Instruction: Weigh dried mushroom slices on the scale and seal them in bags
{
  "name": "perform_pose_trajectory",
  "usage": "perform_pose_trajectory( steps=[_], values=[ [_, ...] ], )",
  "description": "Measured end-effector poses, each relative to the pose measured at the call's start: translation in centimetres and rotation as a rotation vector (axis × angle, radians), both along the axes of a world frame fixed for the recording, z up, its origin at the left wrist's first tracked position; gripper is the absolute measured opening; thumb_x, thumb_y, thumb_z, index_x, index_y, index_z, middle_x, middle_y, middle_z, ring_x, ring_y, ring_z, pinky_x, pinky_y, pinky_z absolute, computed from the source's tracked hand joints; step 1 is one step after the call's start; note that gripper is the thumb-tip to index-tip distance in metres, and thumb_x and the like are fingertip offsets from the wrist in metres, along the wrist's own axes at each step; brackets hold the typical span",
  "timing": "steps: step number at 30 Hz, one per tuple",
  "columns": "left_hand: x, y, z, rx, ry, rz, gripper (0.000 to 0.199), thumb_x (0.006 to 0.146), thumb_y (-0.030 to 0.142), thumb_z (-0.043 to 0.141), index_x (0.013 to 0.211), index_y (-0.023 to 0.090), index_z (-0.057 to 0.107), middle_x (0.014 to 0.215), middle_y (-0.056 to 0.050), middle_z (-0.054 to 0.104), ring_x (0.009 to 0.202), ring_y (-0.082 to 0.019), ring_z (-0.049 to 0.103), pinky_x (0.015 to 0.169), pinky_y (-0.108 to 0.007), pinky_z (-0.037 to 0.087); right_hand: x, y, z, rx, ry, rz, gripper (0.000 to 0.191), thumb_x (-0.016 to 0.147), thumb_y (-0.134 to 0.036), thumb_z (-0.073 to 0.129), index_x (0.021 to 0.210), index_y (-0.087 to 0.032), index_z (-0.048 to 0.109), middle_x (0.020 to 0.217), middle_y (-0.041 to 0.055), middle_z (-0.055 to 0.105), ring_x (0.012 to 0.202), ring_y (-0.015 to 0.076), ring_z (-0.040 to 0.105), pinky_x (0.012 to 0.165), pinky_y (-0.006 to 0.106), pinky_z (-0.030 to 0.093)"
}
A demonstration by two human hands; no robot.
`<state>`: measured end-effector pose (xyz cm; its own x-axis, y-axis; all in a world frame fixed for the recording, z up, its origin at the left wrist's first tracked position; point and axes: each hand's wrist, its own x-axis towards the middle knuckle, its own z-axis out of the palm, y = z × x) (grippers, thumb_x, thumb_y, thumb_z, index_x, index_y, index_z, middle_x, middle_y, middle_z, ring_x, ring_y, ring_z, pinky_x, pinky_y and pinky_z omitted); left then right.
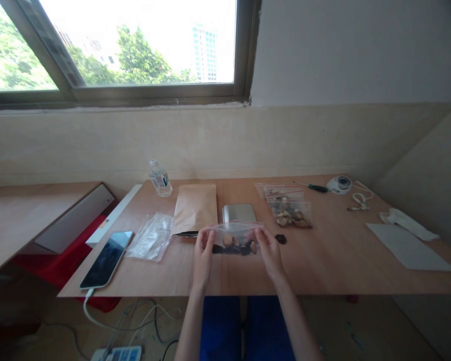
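Note:
Between my two hands I hold a clear zip bag by its upper corners; brown and black dried pieces, which look like mushrooms, lie in it. My left hand pinches the left corner, and my right hand pinches the right one. Just behind the bag is a flat silver scale, partly covered by it. A brown paper pouch lies to the left of the scale. Beside my right hand sits a small dark dried piece on the table.
Several filled zip bags lie at the back right. Flat clear bags and a phone on a cable are at left, a water bottle behind. Farther right are a screwdriver, a white camera and a white sheet.

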<state>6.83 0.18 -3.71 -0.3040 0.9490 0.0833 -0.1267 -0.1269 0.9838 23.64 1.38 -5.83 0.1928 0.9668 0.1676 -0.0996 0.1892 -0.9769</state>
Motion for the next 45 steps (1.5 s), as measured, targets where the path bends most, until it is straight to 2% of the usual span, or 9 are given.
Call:
perform_pose_trajectory(
  steps=[2, 4, 9, 13, 17, 23, 29, 37, 45],
  values=[
    [0.3, 0.2, -0.9, 0.029, 0.022, -0.043, 0.031, 0.079, 0.041, 0.056, 0.097, 0.018, 0.063, 0.094, -0.006, 0.066, 0.091, -0.019, 0.059, 0.078, -0.026, 0.044, 0.3, 0.2, -1.0, -0.029, -0.022, 0.003, 0.034, 0.081, -0.048, 0.053, 0.088, -0.017, 0.064, 0.071, 0.0056, 0.068, 0.063, 0.0158, 0.063, 0.06, 0.026, 0.049],
    [0.6, 0.5, -1.9, 0.032, 0.029, -0.017, 0.029, 0.078, 0.041, 0.057, 0.09, 0.016, 0.065, 0.084, -0.005, 0.066, 0.082, -0.017, 0.059, 0.072, -0.024, 0.044, 0.5, 0.4, -1.9, -0.066, -0.023, -0.017, 0.036, 0.079, -0.05, 0.055, 0.086, -0.016, 0.064, 0.065, 0.005, 0.067, 0.058, 0.0151, 0.061, 0.054, 0.025, 0.047],
    [0.6, 1.8, -3.7, -0.013, -0.06, 0.004, 0.029, 0.073, 0.042, 0.062, 0.083, 0.014, 0.065, 0.071, -0.003, 0.064, 0.065, -0.014, 0.057, 0.059, -0.021, 0.042, 1.3, 1.0, -3.6, -0.069, -0.029, -0.149, 0.038, 0.076, -0.052, 0.057, 0.086, -0.015, 0.063, 0.054, 0.0014, 0.063, 0.05, 0.0145, 0.059, 0.048, 0.023, 0.045],
    [0.2, 2.2, -3.9, -0.03, -0.091, -0.091, 0.033, 0.07, 0.041, 0.065, 0.09, 0.014, 0.067, 0.078, -0.005, 0.066, 0.07, -0.014, 0.059, 0.062, -0.022, 0.044, 1.8, 1.3, -4.4, -0.057, -0.029, -0.248, 0.041, 0.079, -0.054, 0.051, 0.083, -0.016, 0.064, 0.059, 0.0039, 0.066, 0.053, 0.0154, 0.059, 0.051, 0.025, 0.045],
    [0.3, 2.0, -4.3, -0.074, -0.111, -0.18, 0.03, 0.069, 0.04, 0.066, 0.08, 0.013, 0.068, 0.079, -0.007, 0.068, 0.074, -0.017, 0.061, 0.067, -0.024, 0.046, 1.8, 1.2, -4.4, -0.056, -0.052, -0.278, 0.04, 0.08, -0.053, 0.05, 0.081, -0.016, 0.065, 0.064, 0.0048, 0.066, 0.057, 0.0155, 0.059, 0.054, 0.026, 0.046],
    [1.1, 2.0, -4.8, -0.038, -0.127, -0.071, 0.026, 0.068, 0.038, 0.067, 0.071, 0.013, 0.065, 0.068, -0.003, 0.065, 0.063, -0.013, 0.058, 0.061, -0.022, 0.045, 1.6, 0.9, -4.2, -0.031, -0.121, -0.346, 0.041, 0.08, -0.053, 0.049, 0.083, -0.015, 0.065, 0.062, 0.0034, 0.063, 0.056, 0.0149, 0.056, 0.054, 0.025, 0.044],
    [1.8, 2.4, -5.0, -0.039, -0.126, 0.011, 0.029, 0.068, 0.041, 0.067, 0.077, 0.013, 0.065, 0.062, 0.001, 0.061, 0.05, -0.01, 0.054, 0.05, -0.02, 0.042, 1.7, 1.2, -5.0, -0.016, -0.113, -0.354, 0.038, 0.078, -0.05, 0.054, 0.09, -0.015, 0.063, 0.069, 0.005, 0.065, 0.063, 0.0162, 0.06, 0.059, 0.027, 0.047],
    [1.4, 2.2, -5.5, -0.019, -0.114, -0.029, 0.031, 0.071, 0.041, 0.063, 0.086, 0.013, 0.065, 0.073, -0.002, 0.064, 0.059, -0.012, 0.057, 0.057, -0.021, 0.046, 1.6, 1.4, -5.1, 0.002, -0.097, -0.402, 0.031, 0.077, -0.046, 0.057, 0.085, -0.016, 0.061, 0.073, 0.0046, 0.065, 0.065, 0.0158, 0.062, 0.061, 0.027, 0.049],
    [1.2, 2.2, -5.5, -0.026, -0.132, -0.007, 0.029, 0.068, 0.04, 0.066, 0.08, 0.014, 0.062, 0.077, -0.002, 0.062, 0.065, -0.012, 0.057, 0.057, -0.021, 0.046, 1.7, 1.5, -5.3, -0.003, -0.102, -0.373, 0.035, 0.081, -0.045, 0.05, 0.092, -0.015, 0.063, 0.076, 0.006, 0.066, 0.069, 0.0156, 0.063, 0.061, 0.025, 0.048]
  ],
)
